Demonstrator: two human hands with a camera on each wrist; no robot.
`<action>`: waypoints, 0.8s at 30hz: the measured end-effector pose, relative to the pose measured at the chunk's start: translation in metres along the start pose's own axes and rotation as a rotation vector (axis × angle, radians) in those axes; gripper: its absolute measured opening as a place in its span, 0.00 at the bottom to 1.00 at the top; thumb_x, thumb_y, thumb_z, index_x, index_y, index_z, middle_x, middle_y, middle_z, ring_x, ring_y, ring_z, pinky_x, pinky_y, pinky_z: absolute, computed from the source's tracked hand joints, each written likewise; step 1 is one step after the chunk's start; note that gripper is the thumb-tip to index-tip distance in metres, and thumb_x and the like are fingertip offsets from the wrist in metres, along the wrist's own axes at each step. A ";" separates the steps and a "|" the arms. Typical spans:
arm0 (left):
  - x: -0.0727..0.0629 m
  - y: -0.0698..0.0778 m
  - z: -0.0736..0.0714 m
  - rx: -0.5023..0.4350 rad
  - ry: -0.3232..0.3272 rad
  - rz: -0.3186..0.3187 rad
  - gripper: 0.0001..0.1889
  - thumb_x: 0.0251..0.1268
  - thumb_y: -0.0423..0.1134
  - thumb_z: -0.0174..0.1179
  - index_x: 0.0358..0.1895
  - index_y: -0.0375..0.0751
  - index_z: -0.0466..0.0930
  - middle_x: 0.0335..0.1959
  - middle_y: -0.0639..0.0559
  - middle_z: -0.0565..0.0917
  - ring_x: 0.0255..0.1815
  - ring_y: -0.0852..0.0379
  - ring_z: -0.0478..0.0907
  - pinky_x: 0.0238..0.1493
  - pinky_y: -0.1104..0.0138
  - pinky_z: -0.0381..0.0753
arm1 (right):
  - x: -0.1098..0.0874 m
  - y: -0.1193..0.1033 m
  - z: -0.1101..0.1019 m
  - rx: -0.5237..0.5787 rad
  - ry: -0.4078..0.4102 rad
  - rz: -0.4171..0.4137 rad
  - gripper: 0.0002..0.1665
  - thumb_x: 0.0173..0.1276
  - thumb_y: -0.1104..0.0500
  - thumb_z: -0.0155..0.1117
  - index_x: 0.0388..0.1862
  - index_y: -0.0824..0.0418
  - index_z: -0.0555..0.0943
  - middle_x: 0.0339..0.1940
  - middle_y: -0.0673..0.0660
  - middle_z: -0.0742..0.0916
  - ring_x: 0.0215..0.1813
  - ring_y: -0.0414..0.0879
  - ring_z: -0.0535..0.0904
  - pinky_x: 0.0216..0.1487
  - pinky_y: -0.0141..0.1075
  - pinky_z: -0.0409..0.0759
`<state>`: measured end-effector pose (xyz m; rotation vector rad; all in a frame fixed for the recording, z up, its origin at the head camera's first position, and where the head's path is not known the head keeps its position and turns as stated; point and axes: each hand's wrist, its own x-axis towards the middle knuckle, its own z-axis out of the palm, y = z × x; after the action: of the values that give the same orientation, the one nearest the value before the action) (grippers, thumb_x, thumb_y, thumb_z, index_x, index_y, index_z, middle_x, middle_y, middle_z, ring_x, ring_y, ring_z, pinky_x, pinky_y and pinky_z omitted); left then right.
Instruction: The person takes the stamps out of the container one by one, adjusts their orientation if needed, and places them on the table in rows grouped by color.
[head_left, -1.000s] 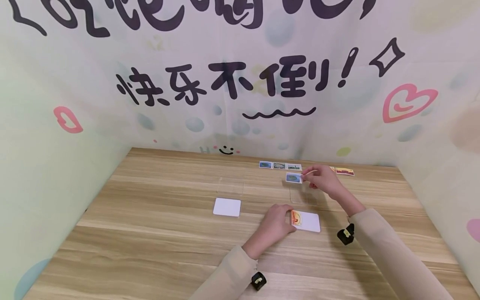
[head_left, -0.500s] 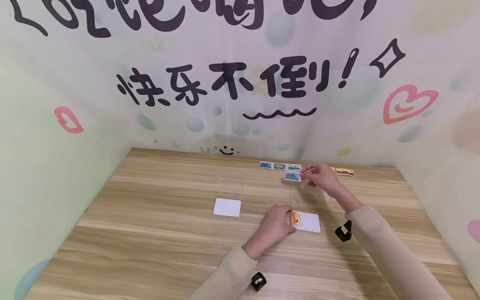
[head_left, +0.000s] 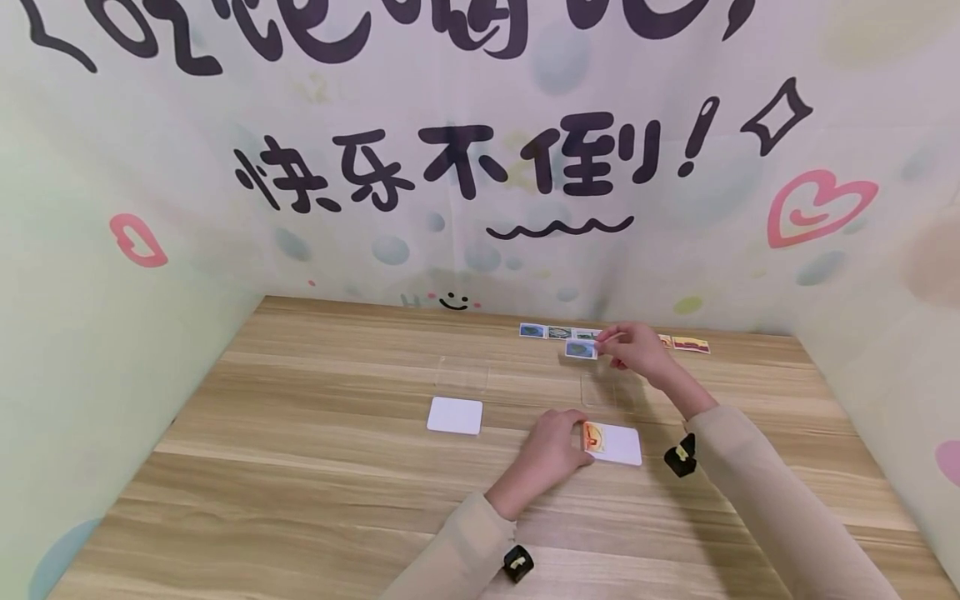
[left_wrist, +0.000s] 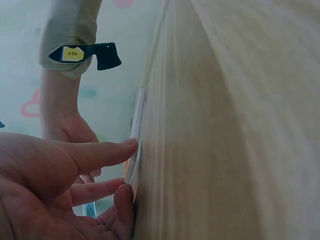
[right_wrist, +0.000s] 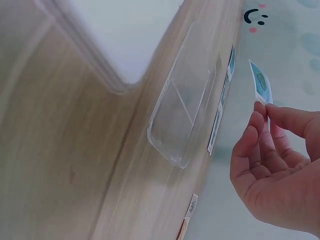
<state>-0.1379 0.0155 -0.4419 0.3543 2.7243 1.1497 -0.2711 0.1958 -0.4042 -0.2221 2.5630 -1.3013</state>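
My right hand (head_left: pixel 636 354) pinches a small blue stamp (head_left: pixel 581 349) with a white border by its right edge, thumb against fingertips. In the right wrist view the blue stamp (right_wrist: pixel 260 82) stands upright and slightly bent above the fingertips. My left hand (head_left: pixel 550 450) holds the left end of a white card (head_left: pixel 621 446), thumb and index finger at its corners. An orange stamp (head_left: pixel 593 437) lies on that end of the card. Seen from the left wrist, the thumb and a finger meet the edge of the white card (left_wrist: pixel 138 120).
Several blue-green stamps (head_left: pixel 533 331) lie in a row near the wall, with red-yellow stamps (head_left: pixel 692 344) farther right. A second white card (head_left: pixel 454 415) lies on the left, below a clear plastic cover (head_left: pixel 462 375). Another clear piece (right_wrist: pixel 192 100) lies behind the held card.
My right hand has moved a little left and toward the wall with the blue stamp, which now overlaps the back row. The left hand stays on the white card.
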 end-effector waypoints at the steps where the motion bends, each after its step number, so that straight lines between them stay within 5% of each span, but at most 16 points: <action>1: 0.000 0.000 0.000 0.000 0.000 0.001 0.27 0.56 0.33 0.79 0.60 0.33 0.84 0.54 0.42 0.88 0.56 0.46 0.81 0.60 0.62 0.79 | 0.001 0.000 0.000 0.000 0.000 -0.003 0.15 0.80 0.63 0.62 0.55 0.76 0.80 0.47 0.71 0.89 0.31 0.45 0.79 0.38 0.37 0.83; 12: -0.001 0.002 -0.002 0.004 0.007 -0.002 0.27 0.56 0.33 0.79 0.60 0.33 0.84 0.52 0.42 0.87 0.55 0.47 0.81 0.59 0.63 0.79 | 0.009 0.001 0.003 -0.005 -0.016 -0.017 0.15 0.80 0.63 0.61 0.55 0.74 0.79 0.50 0.71 0.88 0.34 0.49 0.80 0.41 0.36 0.83; 24: -0.002 0.004 -0.002 0.016 0.017 -0.007 0.27 0.55 0.33 0.80 0.60 0.34 0.84 0.53 0.42 0.88 0.55 0.47 0.81 0.59 0.62 0.80 | 0.016 0.002 0.004 0.023 -0.029 -0.038 0.13 0.79 0.64 0.62 0.53 0.75 0.80 0.42 0.64 0.90 0.31 0.46 0.81 0.37 0.36 0.82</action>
<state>-0.1357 0.0163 -0.4372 0.3384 2.7488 1.1343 -0.2854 0.1896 -0.4105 -0.2841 2.5308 -1.3302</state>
